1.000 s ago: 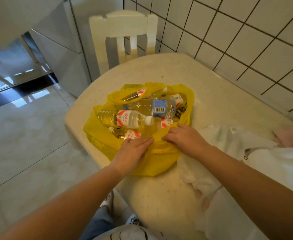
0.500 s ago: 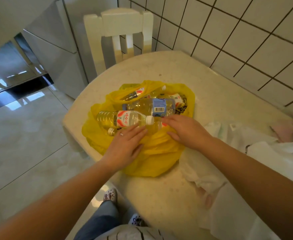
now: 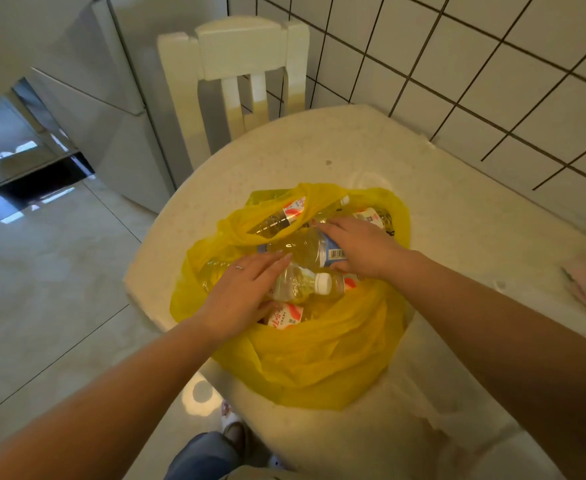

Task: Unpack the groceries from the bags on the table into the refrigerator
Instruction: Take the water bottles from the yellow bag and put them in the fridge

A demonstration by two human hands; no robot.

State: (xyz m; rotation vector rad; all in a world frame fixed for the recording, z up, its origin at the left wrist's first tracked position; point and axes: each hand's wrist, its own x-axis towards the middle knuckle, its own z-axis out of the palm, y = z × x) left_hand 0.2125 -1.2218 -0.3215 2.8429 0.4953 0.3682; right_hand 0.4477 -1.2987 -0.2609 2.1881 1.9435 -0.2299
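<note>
The right hand (image 3: 360, 245) is curling round the blue-labelled clear plastic bottle (image 3: 305, 245); the left hand (image 3: 243, 296) is lying flat-fingered on the white-capped bottle (image 3: 302, 284) at seven o'clock, which risks rolling loose inside the crumpled yellow plastic bag (image 3: 319, 358).

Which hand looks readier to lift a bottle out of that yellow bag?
Probably the right hand: it already wraps the blue-labelled bottle, which lies on top. The left hand only lies on the white-capped bottle.

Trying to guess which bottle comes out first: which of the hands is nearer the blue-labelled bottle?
Right. The right hand lies on the blue-labelled bottle, fingers over its label end. The left hand lies just beside it, over the white-capped bottle in the yellow bag.
</note>
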